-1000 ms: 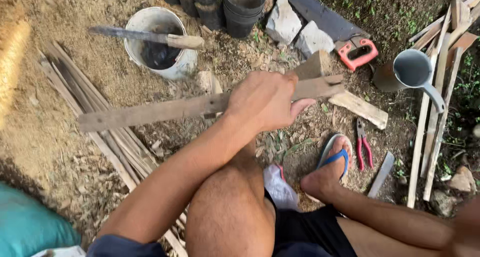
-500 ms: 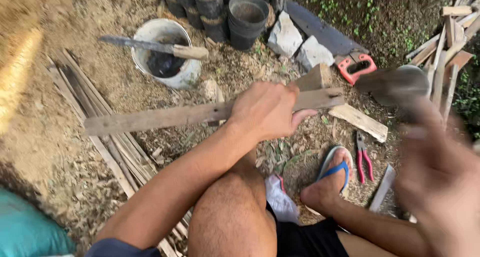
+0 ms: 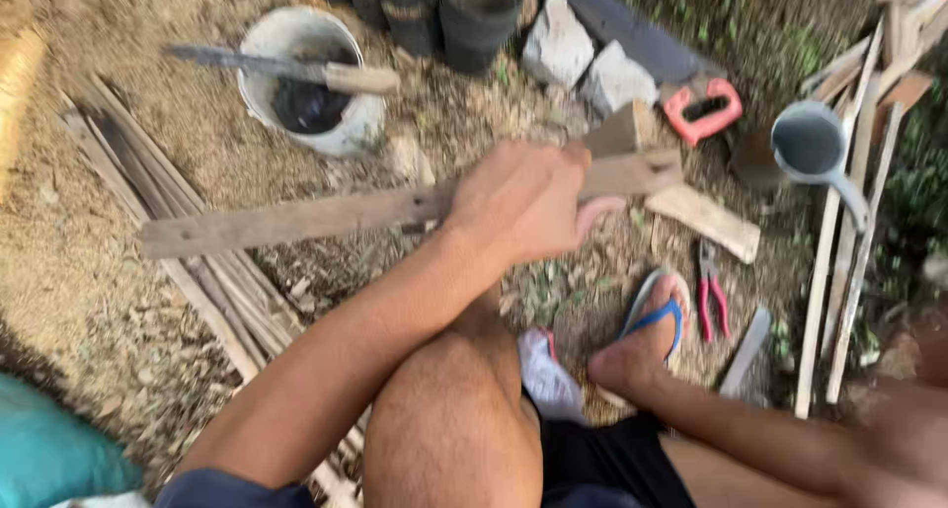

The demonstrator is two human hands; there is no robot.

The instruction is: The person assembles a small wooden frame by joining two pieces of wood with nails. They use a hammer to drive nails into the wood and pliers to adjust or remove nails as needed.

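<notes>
A long grey wooden slat (image 3: 296,217) is held level above the sawdust-strewn ground, the left hand (image 3: 523,202) wrapped tight around it toward its right end. The right hand is out of view, so its grip cannot be told. Behind the slat stands a white bucket (image 3: 341,133) with a machete (image 3: 286,69) lying across its rim. Red-handled pliers (image 3: 713,296) lie near the sandalled foot (image 3: 642,335)
</notes>
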